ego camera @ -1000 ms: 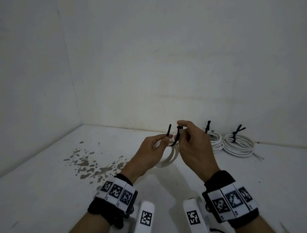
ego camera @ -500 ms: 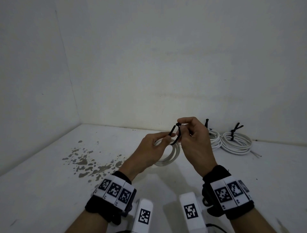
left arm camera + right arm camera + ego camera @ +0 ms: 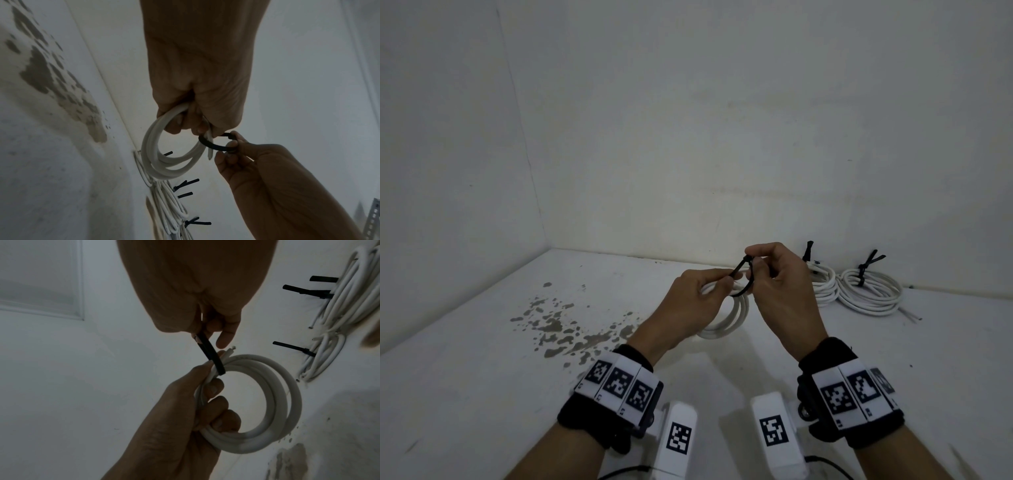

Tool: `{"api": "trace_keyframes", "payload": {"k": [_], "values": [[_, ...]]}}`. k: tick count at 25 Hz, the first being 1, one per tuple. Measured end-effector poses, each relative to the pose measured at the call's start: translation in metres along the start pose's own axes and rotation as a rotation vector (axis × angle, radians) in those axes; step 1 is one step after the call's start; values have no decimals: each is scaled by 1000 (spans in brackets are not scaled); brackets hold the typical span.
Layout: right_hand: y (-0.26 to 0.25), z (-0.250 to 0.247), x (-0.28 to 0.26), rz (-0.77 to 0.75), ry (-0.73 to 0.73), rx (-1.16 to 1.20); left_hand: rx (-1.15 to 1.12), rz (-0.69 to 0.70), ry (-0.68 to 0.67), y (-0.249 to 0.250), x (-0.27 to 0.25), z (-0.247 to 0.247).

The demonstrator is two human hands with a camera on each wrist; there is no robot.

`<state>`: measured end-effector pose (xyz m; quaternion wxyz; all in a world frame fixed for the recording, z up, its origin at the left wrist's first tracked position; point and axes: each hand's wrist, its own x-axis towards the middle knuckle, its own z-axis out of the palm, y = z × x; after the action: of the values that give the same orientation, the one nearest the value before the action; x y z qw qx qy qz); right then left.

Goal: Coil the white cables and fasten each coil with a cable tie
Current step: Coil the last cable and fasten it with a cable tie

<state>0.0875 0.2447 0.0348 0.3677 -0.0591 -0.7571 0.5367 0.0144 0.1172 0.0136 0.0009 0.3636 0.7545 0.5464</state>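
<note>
My left hand [image 3: 700,301] grips a white cable coil [image 3: 732,320] above the white surface; its fingers curl round the strands [image 3: 273,402]. A black cable tie [image 3: 743,278] loops round the coil's top, seen as a ring in the left wrist view [image 3: 218,145]. My right hand [image 3: 774,274] pinches the tie's head end between thumb and fingertips [image 3: 205,340]. The left thumb and forefinger also hold the tie's tail beside the coil. One cut cable end [image 3: 231,349] sticks out by the tie.
Two tied white coils [image 3: 825,286] [image 3: 869,291] with black ties lie at the back right by the wall; more tied coils [image 3: 170,209] show in the wrist views. Grey chipped patches [image 3: 565,329] mark the surface at left. Walls stand close behind and left.
The tie's upright tail has bent over to meet its head, forming a closed loop round the coil. Both hands rose slightly and drew together.
</note>
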Motion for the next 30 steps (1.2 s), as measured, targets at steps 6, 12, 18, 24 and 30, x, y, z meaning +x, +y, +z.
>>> {"api": "trace_keyframes", "payload": {"k": [6, 12, 18, 24, 30], "values": [[4, -2, 2, -36, -41, -141, 93, 17, 18, -5, 3, -1], [1, 6, -6, -209, -111, -321, 222, 78, 75, -7, 4, -4], [13, 7, -2, -379, -64, -413, 242, 169, 16, 9, 1, -10], [2, -9, 6, -398, 54, -362, -77, 129, 22, 12, 0, -6], [-9, -6, 1, -477, 181, -369, -47, 179, 77, -6, 2, -1]]}}
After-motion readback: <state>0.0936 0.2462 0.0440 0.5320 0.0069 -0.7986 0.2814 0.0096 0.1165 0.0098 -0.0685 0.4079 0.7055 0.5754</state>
